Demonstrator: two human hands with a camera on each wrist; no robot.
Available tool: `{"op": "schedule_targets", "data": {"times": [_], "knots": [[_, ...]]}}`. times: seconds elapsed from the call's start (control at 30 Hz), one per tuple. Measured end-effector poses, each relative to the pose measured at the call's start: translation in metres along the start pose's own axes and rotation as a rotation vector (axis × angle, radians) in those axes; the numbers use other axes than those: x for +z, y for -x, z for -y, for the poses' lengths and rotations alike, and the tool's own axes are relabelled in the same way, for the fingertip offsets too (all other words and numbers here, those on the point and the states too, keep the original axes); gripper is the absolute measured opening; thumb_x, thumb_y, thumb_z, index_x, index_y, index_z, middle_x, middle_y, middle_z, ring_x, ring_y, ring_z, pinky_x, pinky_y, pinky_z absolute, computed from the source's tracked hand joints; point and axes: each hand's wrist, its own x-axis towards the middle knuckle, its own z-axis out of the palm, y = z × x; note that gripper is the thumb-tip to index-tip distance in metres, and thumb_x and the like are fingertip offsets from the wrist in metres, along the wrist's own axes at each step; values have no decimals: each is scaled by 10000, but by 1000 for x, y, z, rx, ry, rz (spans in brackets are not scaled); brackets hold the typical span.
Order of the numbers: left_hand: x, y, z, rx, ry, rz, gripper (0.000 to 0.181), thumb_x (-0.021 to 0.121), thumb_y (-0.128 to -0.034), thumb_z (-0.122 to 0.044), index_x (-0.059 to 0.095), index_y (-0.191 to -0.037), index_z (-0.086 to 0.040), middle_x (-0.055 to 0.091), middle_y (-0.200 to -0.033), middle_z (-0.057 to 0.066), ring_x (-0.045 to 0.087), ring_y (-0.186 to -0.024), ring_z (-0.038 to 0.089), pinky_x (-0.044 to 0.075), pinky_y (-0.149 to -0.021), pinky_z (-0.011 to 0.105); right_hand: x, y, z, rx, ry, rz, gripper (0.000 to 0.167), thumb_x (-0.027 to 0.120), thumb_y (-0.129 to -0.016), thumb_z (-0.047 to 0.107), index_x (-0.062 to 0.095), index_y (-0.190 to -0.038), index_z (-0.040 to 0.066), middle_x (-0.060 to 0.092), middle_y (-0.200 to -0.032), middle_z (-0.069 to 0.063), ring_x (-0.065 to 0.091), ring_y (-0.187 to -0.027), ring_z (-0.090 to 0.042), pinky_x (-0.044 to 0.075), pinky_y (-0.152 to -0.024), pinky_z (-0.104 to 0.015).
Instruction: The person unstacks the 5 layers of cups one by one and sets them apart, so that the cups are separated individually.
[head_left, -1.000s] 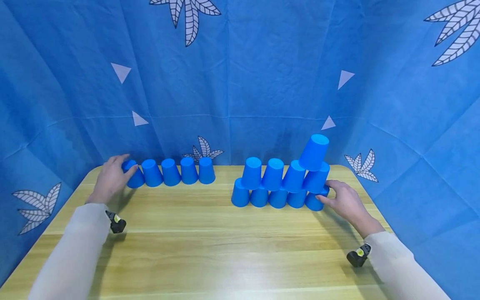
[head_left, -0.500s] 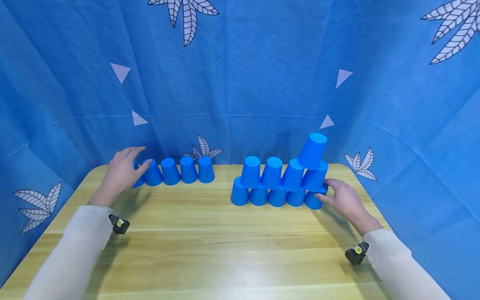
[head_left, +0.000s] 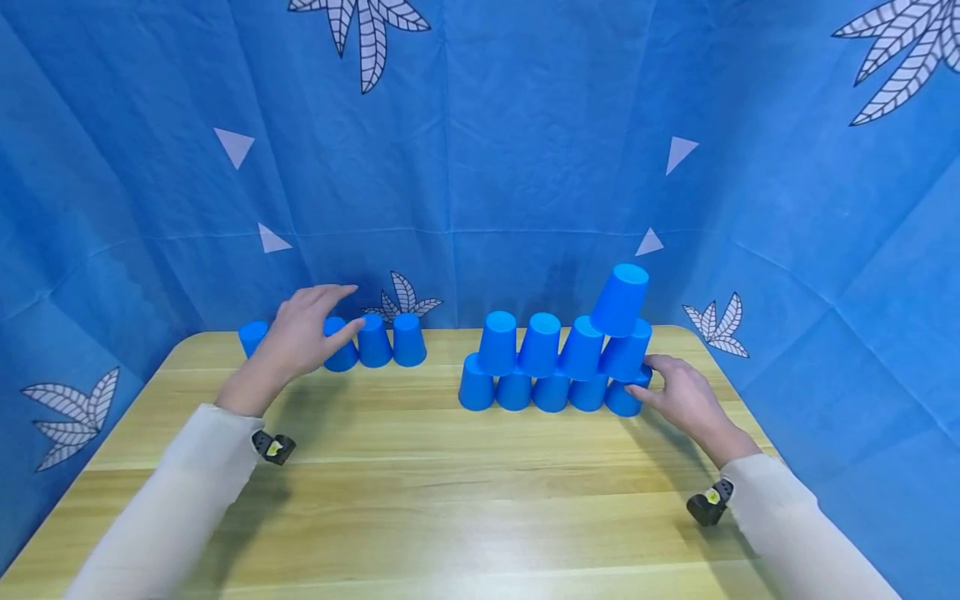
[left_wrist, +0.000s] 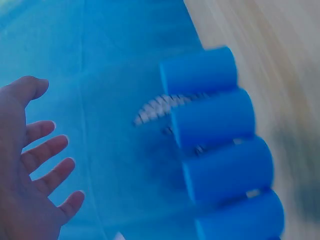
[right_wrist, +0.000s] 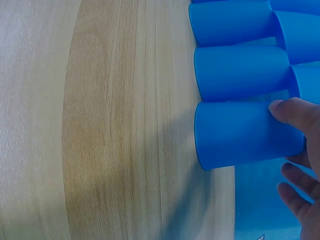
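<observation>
On the wooden table's right side, several upturned blue cups form a bottom row, with a second row (head_left: 498, 343) on top. A single cup (head_left: 621, 302) stands on the second row's right end. My right hand (head_left: 686, 402) pinches the bottom row's rightmost cup (right_wrist: 242, 135) between thumb and fingers. At the left, a row of upturned blue cups (head_left: 408, 342) stands apart, spaced side by side. My left hand (head_left: 300, 329) hovers in front of and above this row, fingers spread, holding nothing, and hides part of it. In the left wrist view, the left hand (left_wrist: 30, 190) touches no cup.
A blue cloth (head_left: 450, 167) with white leaf and triangle prints hangs behind and beside the wooden table (head_left: 465, 508). Bare tabletop shows between the left row and the right stack, and along the front. Both wrists wear a small black camera.
My left hand has come off the leftmost cup, rising and moving right along the row with fingers extended. My right hand stays at the same cup. The stack stands unchanged.
</observation>
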Motion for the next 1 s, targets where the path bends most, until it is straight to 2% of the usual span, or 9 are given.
{"op": "schedule_targets", "data": {"times": [0.33,0.57,0.73,1.0], "knots": [[3,-19,-62,138,12,70,597,579,-964,-458,486,-1441,-110,482,-1440,155,373,-1338,385,263,-1060,631,0,-3,0,-16,7,3,547,731,-892,293,567,-1268,-67,605,-1222,-280,546,-1139,-477,411,-946,-632],[7,-34,-101,246,35,57,591,571,-962,-478,516,-1423,-113,549,-1384,105,443,-1298,316,293,-1057,602,0,-2,-1,-4,3,13,562,723,-897,304,556,-1281,-71,597,-1235,-285,541,-1148,-480,407,-950,-638],[9,-44,-129,283,25,64,602,578,-955,-488,501,-1437,-136,529,-1410,89,425,-1321,305,283,-1069,603,-1,-4,-2,-10,4,14,563,717,-897,303,553,-1286,-71,593,-1242,-287,535,-1154,-484,404,-950,-643],[18,-63,-173,363,4,63,600,542,-959,-520,492,-1447,-174,511,-1436,47,411,-1341,258,306,-1082,525,0,-2,-3,-17,2,14,561,715,-898,306,557,-1277,-75,600,-1224,-289,546,-1133,-482,411,-939,-641]]}}
